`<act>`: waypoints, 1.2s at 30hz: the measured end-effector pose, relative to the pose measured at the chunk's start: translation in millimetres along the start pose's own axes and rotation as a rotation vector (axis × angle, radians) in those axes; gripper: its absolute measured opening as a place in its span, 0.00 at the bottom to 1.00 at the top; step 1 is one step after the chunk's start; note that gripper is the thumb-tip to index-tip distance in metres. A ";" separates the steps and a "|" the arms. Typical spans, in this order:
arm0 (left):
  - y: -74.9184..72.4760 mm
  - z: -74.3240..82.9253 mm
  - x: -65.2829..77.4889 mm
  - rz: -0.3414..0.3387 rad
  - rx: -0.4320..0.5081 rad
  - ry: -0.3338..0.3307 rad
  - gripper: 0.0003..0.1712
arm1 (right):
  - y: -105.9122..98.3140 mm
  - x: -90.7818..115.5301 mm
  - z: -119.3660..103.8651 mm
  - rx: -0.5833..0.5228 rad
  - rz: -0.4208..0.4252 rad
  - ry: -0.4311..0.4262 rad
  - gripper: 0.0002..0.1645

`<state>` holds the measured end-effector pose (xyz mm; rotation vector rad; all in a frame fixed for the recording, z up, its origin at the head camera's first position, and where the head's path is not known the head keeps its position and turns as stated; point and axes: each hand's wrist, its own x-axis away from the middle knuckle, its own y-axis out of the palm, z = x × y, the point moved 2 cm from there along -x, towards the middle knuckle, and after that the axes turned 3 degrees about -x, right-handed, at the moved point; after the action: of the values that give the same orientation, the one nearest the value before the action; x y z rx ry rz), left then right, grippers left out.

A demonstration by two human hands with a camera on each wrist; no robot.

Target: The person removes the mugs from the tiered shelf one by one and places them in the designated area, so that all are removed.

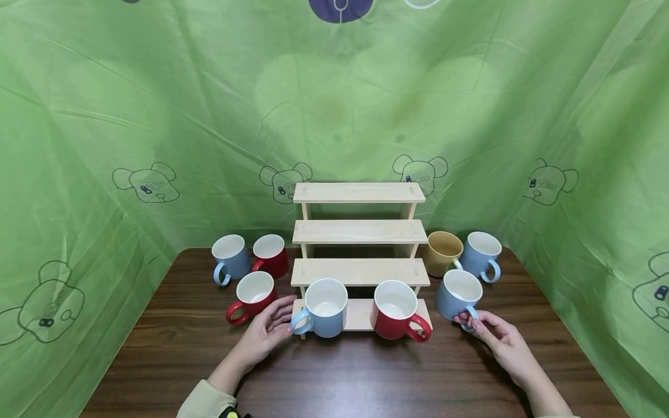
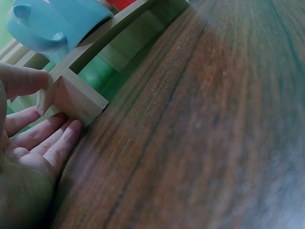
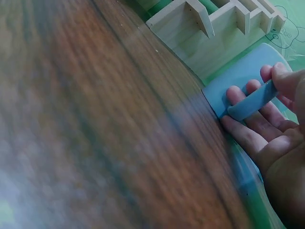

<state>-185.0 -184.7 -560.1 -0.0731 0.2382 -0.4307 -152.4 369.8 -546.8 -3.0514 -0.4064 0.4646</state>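
Observation:
My left hand (image 1: 266, 331) is at the left end of the stepped wooden shelf (image 1: 360, 271); its thumb and index finger pinch the end of the lowest board (image 2: 64, 71). Close to that thumb, a light blue mug (image 1: 326, 307) stands on the lowest step, handle to the left. A red mug (image 1: 392, 310) shares that step, handle to the right. My right hand (image 1: 502, 342) holds the handle of another light blue mug (image 1: 459, 293), upright just right of the shelf. In the right wrist view, fingers curl through this blue mug's (image 3: 238, 78) handle.
Left of the shelf are a blue mug (image 1: 230, 259) and two red mugs, one behind (image 1: 272, 258) and one in front (image 1: 257, 293). A yellow mug (image 1: 441, 253) and a blue mug (image 1: 482, 255) stand behind the held one. Green cloth (image 1: 340, 116) surrounds the wooden table (image 1: 355, 377).

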 end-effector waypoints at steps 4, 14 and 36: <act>0.4 -0.8 -0.2 -0.002 0.006 -0.001 0.38 | -0.3 0.5 -0.5 0.007 -0.002 0.017 0.13; 0.5 2.6 -0.2 0.000 0.005 0.010 0.38 | 0.2 0.1 -1.0 0.014 0.022 0.041 0.14; -0.6 -0.1 -0.5 -0.002 0.009 -0.028 0.38 | -4.2 -15.9 -51.2 0.769 0.178 0.229 0.19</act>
<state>-185.7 -185.0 -560.0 -0.0711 0.2084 -0.4327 -153.0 370.3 -493.1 -2.3506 0.0576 0.1984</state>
